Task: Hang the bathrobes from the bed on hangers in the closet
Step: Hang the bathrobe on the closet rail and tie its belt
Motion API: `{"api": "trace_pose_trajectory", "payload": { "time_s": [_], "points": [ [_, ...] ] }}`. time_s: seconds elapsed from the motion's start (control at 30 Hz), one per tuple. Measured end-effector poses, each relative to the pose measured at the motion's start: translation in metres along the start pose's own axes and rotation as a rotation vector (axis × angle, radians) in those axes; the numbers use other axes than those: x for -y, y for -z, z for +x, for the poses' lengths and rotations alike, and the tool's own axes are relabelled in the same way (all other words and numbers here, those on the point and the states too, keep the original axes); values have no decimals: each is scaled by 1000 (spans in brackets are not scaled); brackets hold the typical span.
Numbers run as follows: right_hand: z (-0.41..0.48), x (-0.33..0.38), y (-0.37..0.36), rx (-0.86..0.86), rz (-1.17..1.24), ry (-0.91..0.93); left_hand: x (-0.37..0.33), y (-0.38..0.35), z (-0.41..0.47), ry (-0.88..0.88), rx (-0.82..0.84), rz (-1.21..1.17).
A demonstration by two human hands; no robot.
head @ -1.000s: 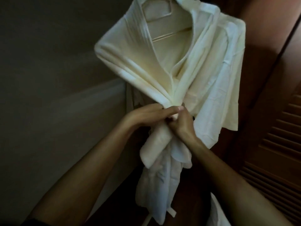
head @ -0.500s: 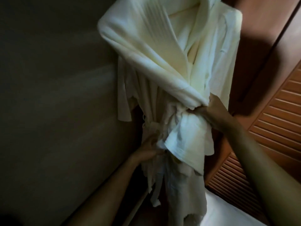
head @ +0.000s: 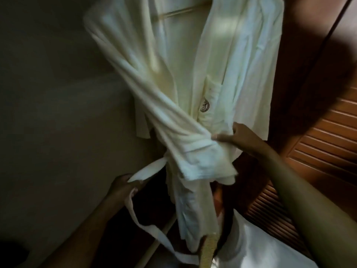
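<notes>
Both hands are at work on the same garment. Left hand (head: 123, 187), at about 7 o'clock from the middle of the view, has its fingers curled round the flat white belt (head: 149, 170). One end of the belt runs up toward 1 o'clock to the robe's waist. The other end trails down in a loose curve toward 5 o'clock. Right hand (head: 238, 137), at about 4 o'clock from the middle, pinches a bunched fold of the bathrobe (head: 228, 60) between thumb and curled fingers. It grips where a sleeve (head: 154, 105) crosses the front diagonally from 11 o'clock.

This cream bathrobe hangs upright and fills the upper centre, draped on a hanger (head: 179, 11) whose pale bar shows at 12 o'clock. A chest pocket (head: 209, 93) with a dark round emblem sits just above the right hand. At 3 o'clock stands the wooden louvred closet door (head: 320, 151). At 9 o'clock is a dim plain wall (head: 48, 113). White cloth (head: 251, 246) lies at 5 o'clock, and I cannot tell what it is.
</notes>
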State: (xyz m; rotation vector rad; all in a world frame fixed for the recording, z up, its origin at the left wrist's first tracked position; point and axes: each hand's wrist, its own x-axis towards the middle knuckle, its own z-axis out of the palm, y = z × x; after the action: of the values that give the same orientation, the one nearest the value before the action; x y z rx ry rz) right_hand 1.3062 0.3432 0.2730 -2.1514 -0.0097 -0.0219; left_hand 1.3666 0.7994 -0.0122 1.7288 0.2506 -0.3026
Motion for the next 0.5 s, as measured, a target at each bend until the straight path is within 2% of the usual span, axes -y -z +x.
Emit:
{"api": "trace_pose_trajectory", "payload": {
  "time_s": [0.03, 0.07, 0.13, 0.23, 0.37, 0.5],
  "points": [
    [-3, -15, 2, 70, 55, -42, -65, -18, -69, -19, -51, 28],
    [-5, -33, 3, 113, 112, -88, -81, -28, -91, -51, -45, 18],
    [-8, -73, 1, 134, 206, -154, -92, -38, -116, -137, -109, 17],
    [-15, -115, -3, 142, 237, -237, -77, -35, -124, -69, -80, 175],
    [-23, -165, 3, 115, -13, -243, -47, -28, -143, -29, -101, 437],
    [-36, -204, 22, -97, -204, -178, -27, -24, -170, 90, -213, 516]
  ]
}}
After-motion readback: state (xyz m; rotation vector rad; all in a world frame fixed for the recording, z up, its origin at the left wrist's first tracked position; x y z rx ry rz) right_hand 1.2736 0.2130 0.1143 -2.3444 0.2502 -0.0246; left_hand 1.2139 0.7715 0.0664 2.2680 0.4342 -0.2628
